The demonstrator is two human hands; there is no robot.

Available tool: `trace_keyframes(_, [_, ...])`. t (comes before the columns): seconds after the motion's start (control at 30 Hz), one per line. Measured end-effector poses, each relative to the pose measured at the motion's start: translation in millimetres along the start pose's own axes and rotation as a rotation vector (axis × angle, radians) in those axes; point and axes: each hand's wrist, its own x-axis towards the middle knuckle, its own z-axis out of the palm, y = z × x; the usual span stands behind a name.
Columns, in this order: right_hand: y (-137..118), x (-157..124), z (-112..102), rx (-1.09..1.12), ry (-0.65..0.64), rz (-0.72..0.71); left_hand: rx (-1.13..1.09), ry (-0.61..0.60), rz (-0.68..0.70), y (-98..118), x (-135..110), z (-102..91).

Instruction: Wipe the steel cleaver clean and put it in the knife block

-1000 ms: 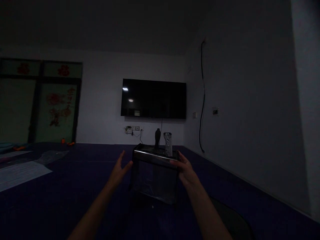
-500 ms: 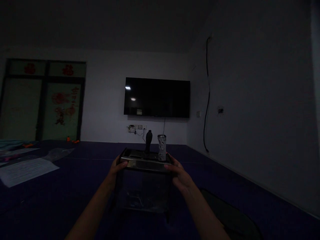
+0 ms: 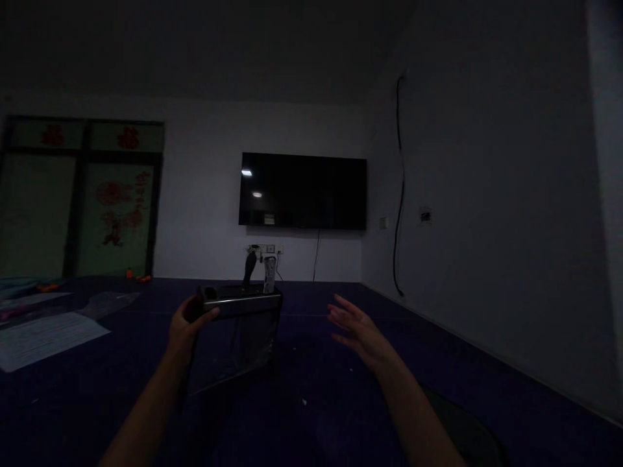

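A dark box with what look like see-through sides and a shiny top rim [image 3: 238,340] stands left of centre, turned at an angle. My left hand [image 3: 183,329] grips its near left top corner, thumb over the front rim and fingers behind. A dark, rounded upright piece like a handle [image 3: 250,269] sticks up from its top. Beside that stands a silvery, patterned upright piece [image 3: 269,275], perhaps wrapped in film. My right hand [image 3: 363,334] is off to the right, apart from the box, fingers spread and holding nothing. Dim light hides the finer details.
Sheets of paper [image 3: 46,340] and crumpled clear plastic [image 3: 109,303] lie on the dark blue surface at left. Small orange items [image 3: 47,287] sit farther back. A dark flat rounded thing [image 3: 462,425] is at lower right. A wall television [image 3: 302,191] hangs ahead.
My right hand has let go of the box and moved right, its fingers opening. The box has shifted left and turned, with my left hand still on it.
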Motion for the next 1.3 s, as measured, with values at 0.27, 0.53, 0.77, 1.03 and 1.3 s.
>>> trace_keyframes(0.27, [6.1, 11.6, -10.2, 0.021, 0.066, 0.038, 0.203, 0.257, 0.071, -20.0, -3.9, -2.3])
trace_keyframes(0.53, [9.8, 20.4, -32.5, 0.012, 0.200, 0.043, 0.311, 0.302, 0.062, -36.0, -6.1, -6.9])
trace_keyframes(0.77, [10.1, 24.7, -49.5, 0.032, 0.233, 0.010, 0.353, 0.335, 0.009, -44.5, -5.0, -12.0])
trace_keyframes(1.03, [13.5, 29.5, -79.9, -0.227, 0.301, 0.048, 0.397, 0.374, 0.020, -45.7, -7.1, -11.0])
trace_keyframes(1.3, [38.4, 37.0, -135.6, -0.747, 0.334, 0.246, 0.377, 0.387, 0.011, -37.8, -11.7, -9.0])
